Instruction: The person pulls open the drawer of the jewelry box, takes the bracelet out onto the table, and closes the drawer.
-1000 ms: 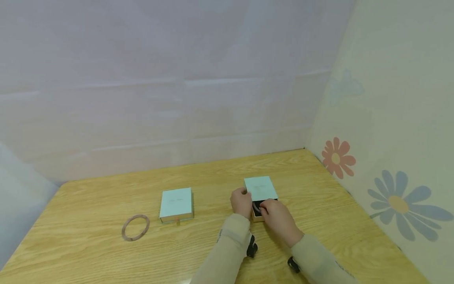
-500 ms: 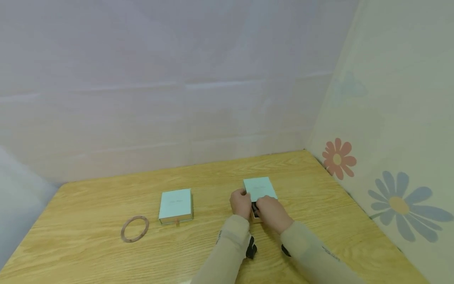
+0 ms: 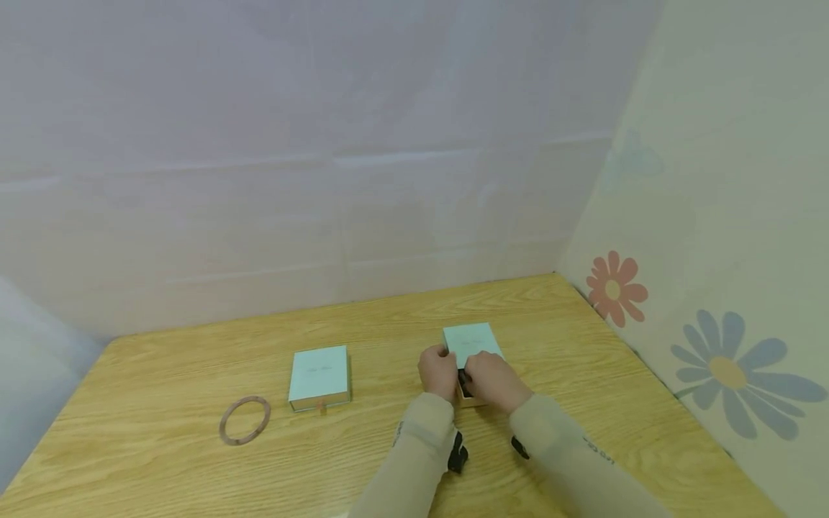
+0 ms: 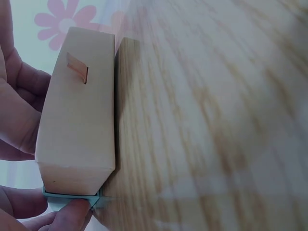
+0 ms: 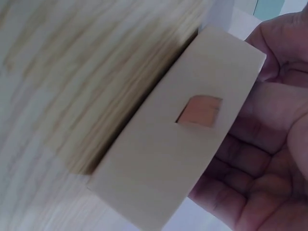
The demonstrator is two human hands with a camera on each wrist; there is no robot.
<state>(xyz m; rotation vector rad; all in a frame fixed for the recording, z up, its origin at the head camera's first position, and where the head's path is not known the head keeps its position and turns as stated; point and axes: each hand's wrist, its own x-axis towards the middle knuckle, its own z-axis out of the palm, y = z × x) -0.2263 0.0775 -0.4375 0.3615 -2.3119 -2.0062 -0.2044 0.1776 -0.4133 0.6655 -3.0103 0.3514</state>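
I see both hands, left hand [image 3: 438, 371] and right hand [image 3: 491, 380], gripping the drawer box [image 3: 471, 343]; bare table [image 3: 583, 388] lies rightward.

Faint print on both mint box lids [image 3: 473, 339], [image 3: 319, 372]; too small to read

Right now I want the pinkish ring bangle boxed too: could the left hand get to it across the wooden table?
Probably yes: the pinkish ring bangle lies apart on bare wooden table; the left hand must first release the pale-blue box.
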